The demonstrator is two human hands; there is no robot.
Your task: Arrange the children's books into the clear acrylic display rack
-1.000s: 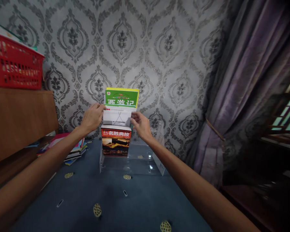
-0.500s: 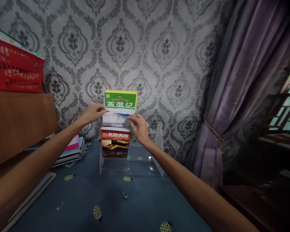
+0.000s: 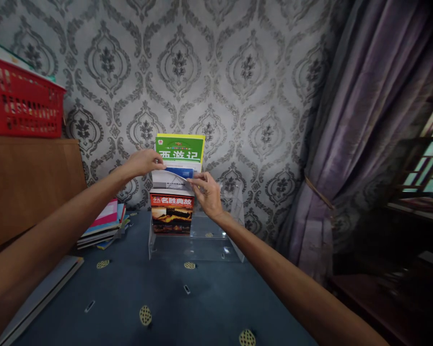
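1. Just changed: vs. 1 sec ago, top edge of white booklet (image 3: 160, 178) isn't straight anymore; it bows & slopes down toward R side. A blue patch (image 3: 182, 172) now shows behind it, bigger than 0.5 sec ago. Can't tell if that's an inner pg or another bk.
2. What it means: work's prob. all at the top edge, front layer bent fwd rather than whole booklet lifted.
3. L hand (image 3: 144, 162) has shifted inward along the edge; fingertips close together at upper L part, but can't tell if they're clamped.
4. R hand (image 3: 209, 194): thumb & finger grip looks pinched on the booklet's upper R edge, a bit lower than L.
5. Booklet's loc: upright in L part of see-through stand (image 3: 197, 249), btwn green book (image 3: 180, 145) at back & red-black book (image 3: 172, 216) in front. Its bottom's hidden.
6. Stand's on blue tabletop (image 3: 202, 310); book pile (image 3: 103, 226) L of it, near wall (image 3: 216, 62).
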